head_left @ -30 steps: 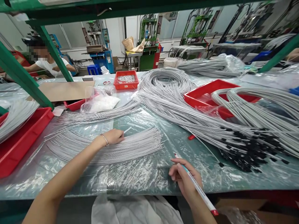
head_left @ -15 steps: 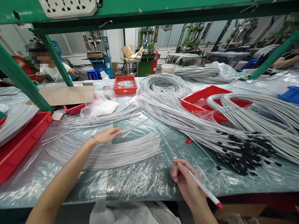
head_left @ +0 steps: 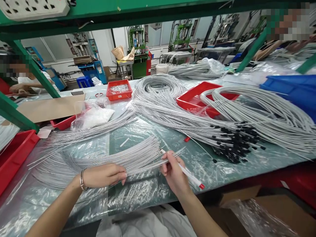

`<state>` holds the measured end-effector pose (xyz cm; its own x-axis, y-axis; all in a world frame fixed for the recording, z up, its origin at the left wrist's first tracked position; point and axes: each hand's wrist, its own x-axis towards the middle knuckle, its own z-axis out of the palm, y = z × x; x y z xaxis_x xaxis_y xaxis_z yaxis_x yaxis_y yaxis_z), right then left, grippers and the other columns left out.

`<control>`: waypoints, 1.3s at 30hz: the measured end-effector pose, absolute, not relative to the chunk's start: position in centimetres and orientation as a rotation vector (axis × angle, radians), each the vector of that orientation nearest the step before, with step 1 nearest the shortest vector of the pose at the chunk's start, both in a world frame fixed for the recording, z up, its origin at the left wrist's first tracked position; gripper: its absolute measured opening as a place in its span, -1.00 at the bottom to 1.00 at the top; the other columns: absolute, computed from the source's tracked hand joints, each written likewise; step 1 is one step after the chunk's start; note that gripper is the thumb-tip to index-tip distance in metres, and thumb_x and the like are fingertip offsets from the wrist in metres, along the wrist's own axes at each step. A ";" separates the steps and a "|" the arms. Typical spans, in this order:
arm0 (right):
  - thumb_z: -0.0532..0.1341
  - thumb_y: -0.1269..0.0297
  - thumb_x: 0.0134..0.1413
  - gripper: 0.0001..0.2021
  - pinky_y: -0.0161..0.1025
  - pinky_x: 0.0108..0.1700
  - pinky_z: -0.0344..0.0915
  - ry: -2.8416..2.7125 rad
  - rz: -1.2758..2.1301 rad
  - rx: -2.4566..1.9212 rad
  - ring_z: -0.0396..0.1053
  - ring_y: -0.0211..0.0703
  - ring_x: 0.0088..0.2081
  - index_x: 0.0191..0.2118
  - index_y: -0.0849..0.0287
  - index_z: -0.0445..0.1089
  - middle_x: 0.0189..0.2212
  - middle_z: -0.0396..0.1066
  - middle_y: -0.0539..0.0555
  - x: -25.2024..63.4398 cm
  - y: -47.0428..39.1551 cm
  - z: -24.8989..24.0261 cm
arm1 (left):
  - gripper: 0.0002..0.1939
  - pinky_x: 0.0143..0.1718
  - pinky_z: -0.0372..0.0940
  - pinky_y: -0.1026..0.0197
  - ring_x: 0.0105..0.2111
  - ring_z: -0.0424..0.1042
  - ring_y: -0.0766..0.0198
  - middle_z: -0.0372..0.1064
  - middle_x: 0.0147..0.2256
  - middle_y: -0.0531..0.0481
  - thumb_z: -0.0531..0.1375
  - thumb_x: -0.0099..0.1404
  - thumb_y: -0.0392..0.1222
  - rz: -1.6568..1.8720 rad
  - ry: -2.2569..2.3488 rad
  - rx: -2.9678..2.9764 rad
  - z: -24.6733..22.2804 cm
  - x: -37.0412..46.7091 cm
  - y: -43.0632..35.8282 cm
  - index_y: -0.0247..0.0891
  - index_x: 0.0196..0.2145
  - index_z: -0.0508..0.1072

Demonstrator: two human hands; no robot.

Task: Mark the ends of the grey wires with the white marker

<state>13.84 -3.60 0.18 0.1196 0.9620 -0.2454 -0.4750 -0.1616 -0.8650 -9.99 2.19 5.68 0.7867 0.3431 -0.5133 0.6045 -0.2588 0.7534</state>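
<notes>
We held thin grey wires in our bare left hand and bare right hand, a white, red-ended marker pen also in the right, black-tipped grey cables lay beyond.

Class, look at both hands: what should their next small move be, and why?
Probably ease the held wires slightly away from the pile: the left hand and right hand grasp them at the pile's near edge, and the right also holds a pen.

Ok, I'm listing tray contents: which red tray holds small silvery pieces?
The small red tray at the back, left of the round wire coil; only it shows a heap of silvery pieces.
</notes>
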 end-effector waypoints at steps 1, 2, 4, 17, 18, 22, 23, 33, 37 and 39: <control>0.18 -0.07 0.01 -0.60 -0.44 -0.63 0.01 -0.613 1.382 -1.083 0.03 -0.41 -0.70 -0.45 0.22 0.17 -0.78 0.06 -0.09 13.7 -3.8 0.3 | -0.50 -0.47 0.08 0.35 -0.56 0.15 0.41 0.19 -0.55 0.03 -0.19 0.39 0.09 -0.302 0.710 1.825 5.7 -9.7 1.8 -0.34 -0.27 0.36; 0.17 -0.07 0.02 -0.60 -0.43 -0.65 0.02 -0.633 1.366 -1.103 0.04 -0.40 -0.71 -0.47 0.22 0.17 -0.79 0.08 -0.08 13.3 -4.1 0.3 | -0.50 -0.49 0.08 0.35 -0.56 0.15 0.41 0.20 -0.55 0.03 -0.19 0.39 0.10 -0.289 0.698 1.784 5.7 -9.3 1.3 -0.35 -0.22 0.35; 0.12 -0.09 0.05 -0.60 -0.40 -0.68 0.03 -0.742 1.370 -1.148 0.08 -0.35 -0.72 -0.46 0.20 0.19 -0.77 0.14 -0.05 12.5 -5.0 0.2 | -0.53 -0.50 0.07 0.35 -0.54 0.16 0.40 0.23 -0.50 0.03 -0.15 0.38 0.11 -0.181 0.709 1.775 5.4 -7.7 0.4 -0.34 -0.18 0.33; 0.05 0.21 0.20 -0.68 0.00 0.06 0.13 -1.377 0.941 -0.959 0.32 -0.02 -0.04 0.03 0.19 0.23 -0.06 0.34 0.22 17.1 -4.9 3.2 | -0.59 -0.34 0.08 0.33 -0.40 0.29 0.39 0.31 -0.43 0.06 -0.19 0.41 0.00 -0.041 0.744 1.994 5.3 -3.6 -1.7 -0.24 -0.26 0.36; 0.05 0.19 0.20 -0.65 0.02 0.08 0.11 -1.488 1.063 -0.937 0.30 0.00 0.00 0.06 0.19 0.20 -0.02 0.30 0.24 16.7 -5.1 3.5 | -0.59 -0.32 0.09 0.33 -0.38 0.30 0.38 0.32 -0.41 0.05 -0.19 0.41 0.00 -0.031 0.734 1.996 5.2 -3.3 -1.8 -0.24 -0.25 0.36; 0.04 0.16 0.20 -0.62 0.00 0.09 0.13 -1.463 1.224 -0.867 0.24 0.00 0.06 0.10 0.15 0.15 0.01 0.28 0.23 15.5 -5.8 3.3 | -0.60 -0.32 0.11 0.34 -0.39 0.30 0.39 0.33 -0.40 0.05 -0.16 0.41 0.00 0.023 0.743 1.950 5.0 -2.9 -2.1 -0.24 -0.26 0.38; 0.03 0.19 0.21 -0.65 -0.02 0.07 0.15 -1.385 1.142 -0.896 0.24 -0.02 0.05 0.09 0.13 0.15 0.00 0.29 0.21 15.7 -5.8 3.0 | -0.60 -0.36 0.11 0.35 -0.44 0.28 0.41 0.31 -0.44 0.06 -0.16 0.40 0.01 0.037 0.759 1.911 5.1 -2.9 -2.2 -0.24 -0.26 0.38; 0.03 0.17 0.20 -0.64 -0.34 -0.55 0.08 -1.477 1.368 -1.165 0.10 -0.36 -0.69 -0.58 0.22 0.14 -0.76 0.18 -0.03 16.5 -7.1 1.3 | -0.68 -0.63 0.08 0.44 -0.67 0.16 0.52 0.39 -0.43 0.10 -0.08 0.36 0.05 0.087 0.784 1.581 5.8 -2.6 -2.6 -0.29 -0.26 0.21; 0.02 0.19 0.21 -0.63 -0.33 -0.52 0.10 -1.524 1.329 -1.143 0.13 -0.35 -0.66 -0.60 0.22 0.16 -0.74 0.19 -0.01 16.2 -7.4 1.6 | -0.64 -0.64 0.12 0.46 -0.63 0.26 0.50 0.37 -0.41 0.02 -0.02 0.33 0.07 0.100 0.775 1.455 5.5 -2.6 -2.5 -0.34 -0.31 0.28; 0.03 0.19 0.21 -0.63 -0.34 -0.53 0.09 -1.528 1.354 -1.134 0.13 -0.36 -0.67 -0.59 0.22 0.16 -0.74 0.19 -0.02 16.4 -7.4 1.5 | -0.62 -0.67 0.12 0.47 -0.61 0.32 0.46 0.38 -0.39 -0.03 -0.01 0.32 0.07 0.076 0.730 1.349 5.2 -2.7 -2.5 -0.36 -0.27 0.30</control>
<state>16.37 -7.42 1.52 -0.2934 0.9560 -0.0045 0.1196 0.0321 -0.9923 -2.72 -2.53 5.25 0.7798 0.4523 -0.4329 0.3530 0.2533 0.9007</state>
